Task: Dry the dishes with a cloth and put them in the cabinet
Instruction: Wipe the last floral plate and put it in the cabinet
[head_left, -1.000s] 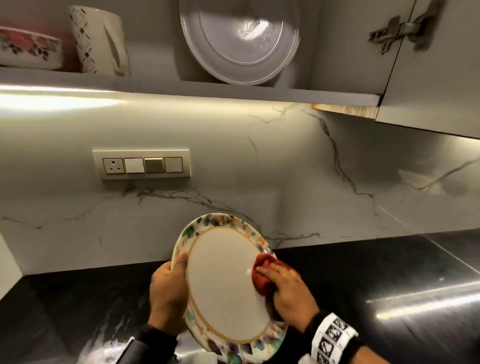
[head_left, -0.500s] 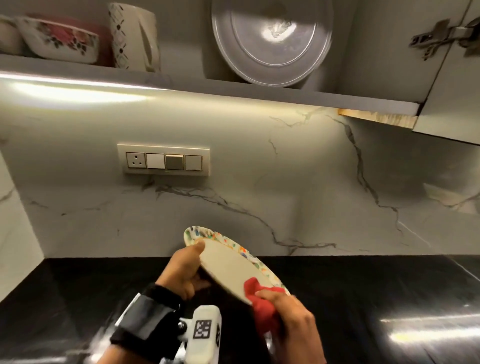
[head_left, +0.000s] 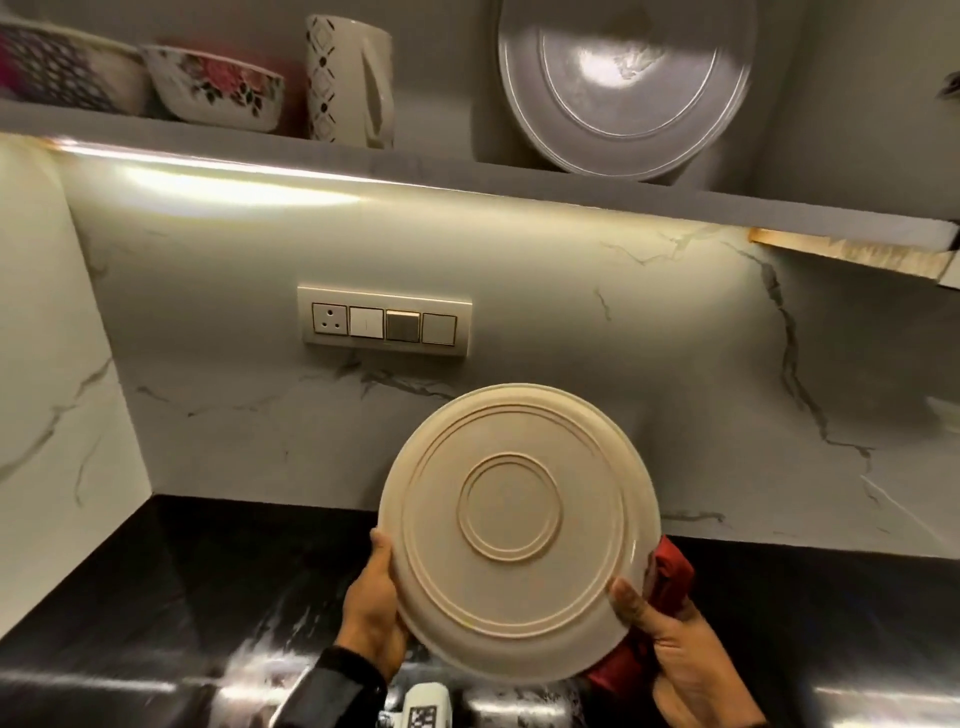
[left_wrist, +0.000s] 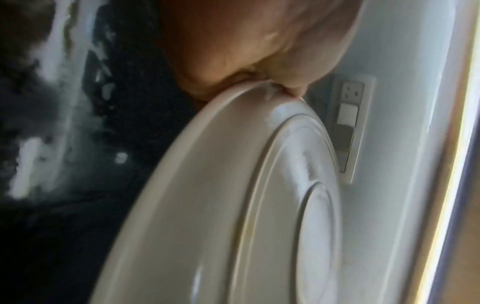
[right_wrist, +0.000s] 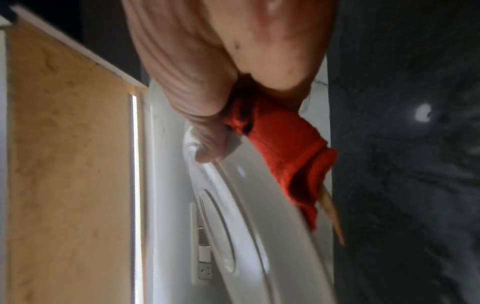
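Cream is all you see of the dinner plate (head_left: 511, 530) now, low in the middle of the frame. A moment ago its flowery front faced us and the red cloth (head_left: 670, 571) was rubbing it. Now the plate is flipped, and its ringed back faces us. I think the front is dry and the back comes next, so the trip up to the cabinet shelf (head_left: 467, 179) at the top of the frame must wait.

The left hand (head_left: 371, 608) is curled round the plate's left edge, thumb on the back. The right hand (head_left: 675, 654) pinches the lower right edge, thumb on the back too. Its fingers are hidden behind, and the cloth is bunched in there against the rim.
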